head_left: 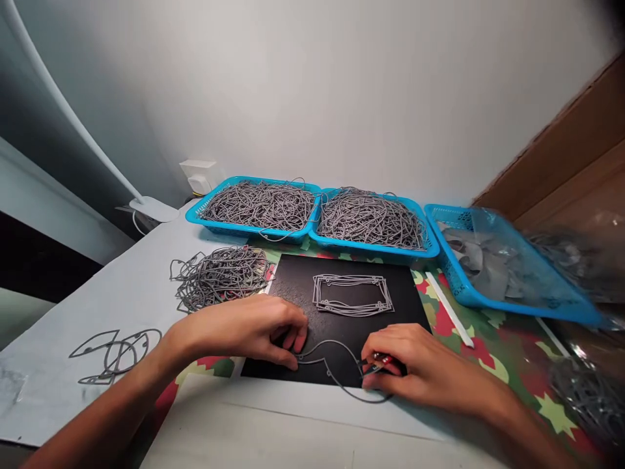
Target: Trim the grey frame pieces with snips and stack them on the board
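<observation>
My left hand (280,332) pinches the end of a thin grey curved outline piece (347,389) between thumb and fingers. The piece lies low over the front edge of a black mat (293,286). Closed at the piece's other side is my right hand (398,365), with a small red-handled cutting tool (383,359) in its fingers; most of the tool is hidden by the hand. Dark tips of the tool point toward the grey piece, but I cannot tell whether they touch it. Behind the hands, a stack of grey rectangular outline frames (352,312) rests on the mat.
Two blue baskets (273,233) (375,249) heaped with grey pieces stand along the wall. A third blue basket (469,299) holds flat grey scraps. A tangled pile (219,277) and several loose pieces (117,358) lie left. A white strip (449,309) lies right, near a cardboard box (576,143).
</observation>
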A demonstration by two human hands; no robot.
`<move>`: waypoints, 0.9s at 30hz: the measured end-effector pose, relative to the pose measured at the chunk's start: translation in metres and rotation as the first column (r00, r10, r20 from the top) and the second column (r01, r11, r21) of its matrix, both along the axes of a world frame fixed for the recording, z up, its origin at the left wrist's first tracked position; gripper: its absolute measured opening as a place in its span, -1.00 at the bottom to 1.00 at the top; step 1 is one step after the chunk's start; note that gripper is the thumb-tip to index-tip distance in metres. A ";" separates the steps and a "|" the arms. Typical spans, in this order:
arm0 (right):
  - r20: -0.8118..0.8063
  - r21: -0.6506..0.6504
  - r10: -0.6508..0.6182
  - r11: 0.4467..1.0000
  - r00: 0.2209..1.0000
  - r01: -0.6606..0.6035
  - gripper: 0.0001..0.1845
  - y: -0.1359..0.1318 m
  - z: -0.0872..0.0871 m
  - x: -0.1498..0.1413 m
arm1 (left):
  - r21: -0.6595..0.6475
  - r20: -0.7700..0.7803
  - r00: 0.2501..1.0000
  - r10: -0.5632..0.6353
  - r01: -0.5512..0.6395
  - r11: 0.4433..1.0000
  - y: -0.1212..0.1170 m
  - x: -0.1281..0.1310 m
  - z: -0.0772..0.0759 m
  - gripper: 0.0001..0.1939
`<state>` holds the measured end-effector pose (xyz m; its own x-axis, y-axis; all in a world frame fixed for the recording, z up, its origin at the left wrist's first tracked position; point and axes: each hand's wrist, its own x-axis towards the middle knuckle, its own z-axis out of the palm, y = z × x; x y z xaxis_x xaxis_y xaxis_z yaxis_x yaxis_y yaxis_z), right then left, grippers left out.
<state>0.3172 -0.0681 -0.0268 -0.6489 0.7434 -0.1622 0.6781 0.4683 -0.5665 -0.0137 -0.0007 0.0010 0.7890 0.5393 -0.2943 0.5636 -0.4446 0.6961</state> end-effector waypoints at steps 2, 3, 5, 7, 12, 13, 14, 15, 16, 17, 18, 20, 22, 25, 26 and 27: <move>0.018 -0.001 0.003 1.000 1.000 -0.003 -0.81 0.000 -0.001 -0.001 | -0.020 0.058 0.998 -0.010 0.011 1.000 -0.001 0.002 -0.001 -0.81; 0.027 -0.006 -0.002 1.000 1.000 0.002 -0.78 0.001 -0.001 -0.001 | -0.027 0.095 0.995 -0.021 0.023 0.999 -0.002 0.004 -0.001 -0.78; 0.046 -0.023 -0.016 1.000 0.999 0.017 -0.71 0.001 0.000 -0.001 | -0.014 0.160 0.985 -0.058 0.061 0.998 -0.005 0.010 -0.005 -0.73; 0.049 -0.043 -0.016 0.999 0.999 0.018 -0.72 0.001 0.001 -0.002 | 0.029 0.183 0.978 -0.104 0.100 0.995 -0.009 0.017 -0.012 -0.70; 0.025 -0.035 0.043 0.998 0.999 -0.043 -0.95 -0.002 0.001 -0.003 | 0.096 0.202 0.975 -0.096 0.078 0.992 -0.017 0.026 -0.027 -0.59; 0.019 -0.030 0.047 0.998 0.999 -0.047 -0.91 -0.003 0.001 -0.002 | 0.105 0.212 0.973 -0.090 0.068 0.992 -0.018 0.027 -0.028 -0.59; 0.010 -0.030 0.047 0.998 0.999 -0.046 -0.88 -0.003 0.002 -0.001 | 0.106 0.222 0.971 -0.088 0.065 0.992 -0.019 0.027 -0.029 -0.60; -0.002 -0.037 0.040 0.999 0.999 -0.040 -0.87 -0.003 0.002 0.000 | 0.098 0.234 0.968 -0.089 0.067 0.993 -0.019 0.027 -0.029 -0.61; -0.018 -0.048 0.026 0.998 0.999 -0.027 -0.86 -0.002 0.003 0.001 | 0.084 0.248 0.964 -0.094 0.075 0.994 -0.020 0.028 -0.029 -0.62; -0.037 -0.066 0.010 0.998 0.999 -0.012 -0.86 -0.002 0.003 0.002 | 0.072 0.264 0.959 -0.103 0.087 0.994 -0.020 0.028 -0.029 -0.64; -0.055 -0.089 -0.006 0.996 0.998 0.002 -0.83 -0.001 0.004 0.003 | 0.068 0.277 0.953 -0.119 0.104 0.992 -0.020 0.028 -0.029 -0.64; -0.091 -0.124 -0.038 0.992 0.995 0.026 -0.79 0.002 0.005 0.005 | 0.080 0.288 0.945 -0.156 0.139 0.987 -0.021 0.029 -0.027 -0.66; -0.115 -0.133 -0.069 0.990 0.991 0.054 -0.79 0.004 0.006 0.006 | 0.086 0.273 0.947 -0.171 0.153 0.984 -0.022 0.029 -0.024 -0.72; -0.118 -0.125 -0.148 0.983 0.982 0.134 -0.76 0.007 0.006 0.006 | 0.010 0.220 0.971 -0.099 0.099 0.995 -0.025 0.028 -0.018 -0.80; -0.118 -0.125 -0.178 0.979 0.977 0.163 -0.73 0.007 0.006 0.007 | -0.040 0.203 0.978 -0.055 0.065 0.997 -0.026 0.028 -0.016 -0.80; -0.119 -0.127 -0.204 0.974 0.972 0.189 -0.70 0.008 0.005 0.007 | -0.095 0.192 0.981 -0.012 0.030 0.995 -0.027 0.028 -0.015 -0.80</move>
